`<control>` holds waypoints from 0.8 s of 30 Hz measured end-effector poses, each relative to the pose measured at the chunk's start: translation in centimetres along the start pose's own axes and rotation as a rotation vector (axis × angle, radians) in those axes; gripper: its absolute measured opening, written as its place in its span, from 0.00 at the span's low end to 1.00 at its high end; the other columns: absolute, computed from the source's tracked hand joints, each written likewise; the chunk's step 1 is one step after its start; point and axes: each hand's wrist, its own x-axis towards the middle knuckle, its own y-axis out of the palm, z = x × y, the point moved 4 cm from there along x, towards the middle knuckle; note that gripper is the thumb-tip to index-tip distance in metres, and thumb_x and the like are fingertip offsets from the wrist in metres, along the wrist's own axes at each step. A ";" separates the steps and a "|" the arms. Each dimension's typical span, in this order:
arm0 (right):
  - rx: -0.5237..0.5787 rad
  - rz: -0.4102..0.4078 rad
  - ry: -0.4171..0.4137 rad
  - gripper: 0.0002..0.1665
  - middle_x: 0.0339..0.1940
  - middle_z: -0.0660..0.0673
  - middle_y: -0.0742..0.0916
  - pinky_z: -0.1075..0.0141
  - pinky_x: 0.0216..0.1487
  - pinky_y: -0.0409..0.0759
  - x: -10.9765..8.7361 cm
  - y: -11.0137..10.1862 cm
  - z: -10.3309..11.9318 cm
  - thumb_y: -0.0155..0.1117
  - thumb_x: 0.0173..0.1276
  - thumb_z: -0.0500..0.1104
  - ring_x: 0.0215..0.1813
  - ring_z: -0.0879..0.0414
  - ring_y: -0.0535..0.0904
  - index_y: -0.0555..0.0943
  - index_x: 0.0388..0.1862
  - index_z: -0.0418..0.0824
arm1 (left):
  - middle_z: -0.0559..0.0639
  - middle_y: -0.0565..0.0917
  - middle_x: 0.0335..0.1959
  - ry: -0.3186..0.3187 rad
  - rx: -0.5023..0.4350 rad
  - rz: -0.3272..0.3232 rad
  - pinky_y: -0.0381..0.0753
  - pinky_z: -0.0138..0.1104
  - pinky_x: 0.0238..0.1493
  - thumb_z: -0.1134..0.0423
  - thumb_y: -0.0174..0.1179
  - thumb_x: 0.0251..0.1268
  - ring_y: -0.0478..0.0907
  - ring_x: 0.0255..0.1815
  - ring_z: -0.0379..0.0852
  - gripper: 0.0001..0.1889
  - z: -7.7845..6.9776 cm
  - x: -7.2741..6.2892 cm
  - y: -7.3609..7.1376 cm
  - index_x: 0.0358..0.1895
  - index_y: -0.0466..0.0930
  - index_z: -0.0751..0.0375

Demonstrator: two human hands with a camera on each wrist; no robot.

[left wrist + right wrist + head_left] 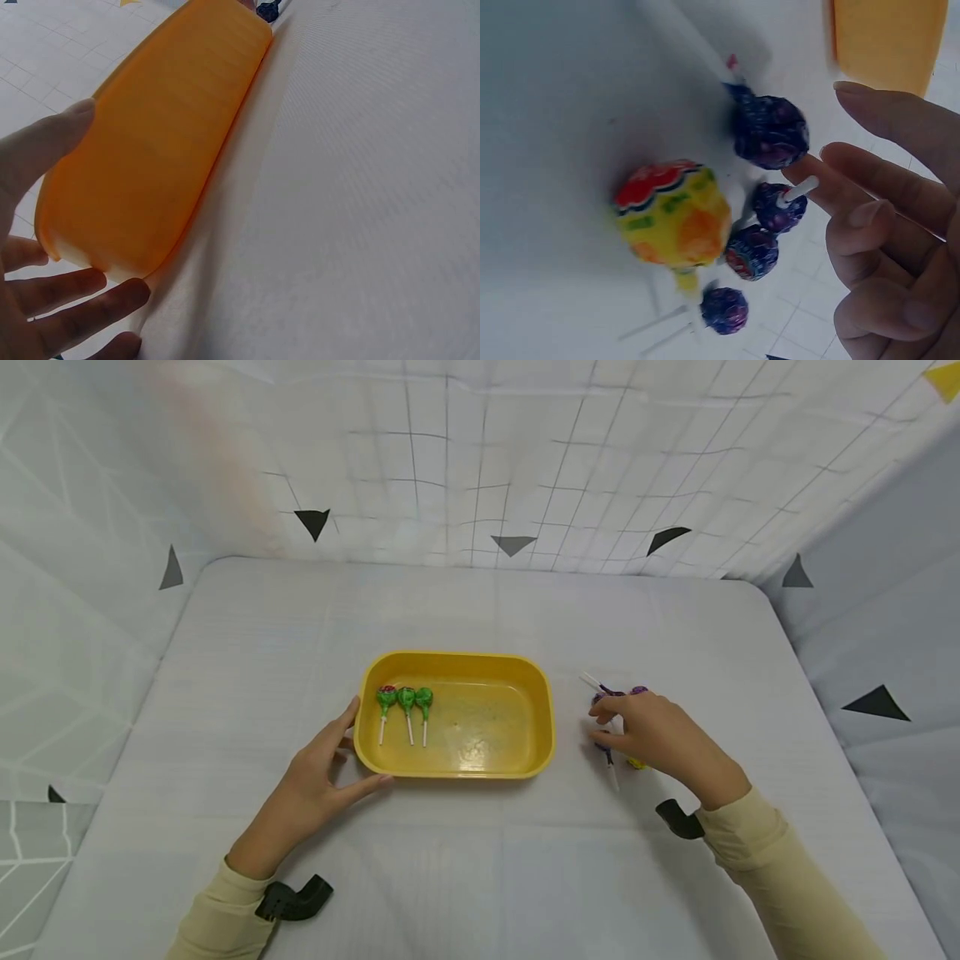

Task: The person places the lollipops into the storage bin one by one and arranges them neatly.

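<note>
A yellow plastic tray (pixel 487 775) lies on the white table, with three green-wrapped lollipops (pixel 407 697) side by side at its left end. My left hand (pixel 315 785) holds the tray's near left corner, thumb on the front rim and fingers along the end wall. On the right, my right hand (pixel 660 735) hovers over several purple-wrapped lollipops (pixel 771 133) and a yellow one (pixel 675 214). Its thumb and index finger are apart, fingertips close beside the nearest purple lollipop, nothing pinched between them. In the head view the hand hides part of this group.
White cloth covers the table (pixel 450 877). Behind it hangs a white curtain (pixel 465 460) with grid lines and dark triangles, and more cloth (pixel 870 635) closes off both sides. A black wrist mount (pixel 296 900) sits on each sleeve.
</note>
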 end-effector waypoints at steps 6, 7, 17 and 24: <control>0.026 0.022 0.038 0.17 0.43 0.47 0.93 0.63 0.33 0.81 -0.7 0.7 -0.5 0.75 0.67 0.46 0.28 0.63 0.80 0.88 0.51 0.40 | 0.57 0.81 0.60 0.003 -0.001 -0.002 0.84 0.48 0.53 0.58 0.82 0.51 0.81 0.49 0.50 0.60 0.2 -0.1 0.1 0.84 0.50 0.59; 0.025 0.029 0.048 0.17 0.44 0.47 0.93 0.64 0.33 0.81 -0.8 0.8 -0.6 0.75 0.67 0.46 0.27 0.64 0.80 0.88 0.52 0.40 | 0.57 0.81 0.61 0.002 0.000 -0.001 0.84 0.48 0.53 0.58 0.82 0.50 0.81 0.49 0.50 0.61 0.2 -0.1 0.1 0.84 0.50 0.59; 0.003 0.013 0.054 0.14 0.44 0.47 0.92 0.64 0.34 0.79 -1.1 1.9 -1.2 0.76 0.66 0.45 0.32 0.59 0.78 0.89 0.49 0.42 | 0.55 0.82 0.58 0.006 0.012 -0.009 0.83 0.47 0.52 0.58 0.83 0.49 0.80 0.48 0.48 0.61 0.1 0.0 0.1 0.84 0.50 0.60; 0.003 0.003 0.051 0.13 0.42 0.48 0.92 0.66 0.31 0.75 -1.0 2.1 -1.2 0.76 0.66 0.45 0.31 0.58 0.75 0.90 0.47 0.43 | 0.55 0.82 0.59 0.004 0.007 -0.008 0.83 0.47 0.53 0.58 0.83 0.48 0.80 0.48 0.49 0.62 0.2 -0.1 0.2 0.84 0.50 0.59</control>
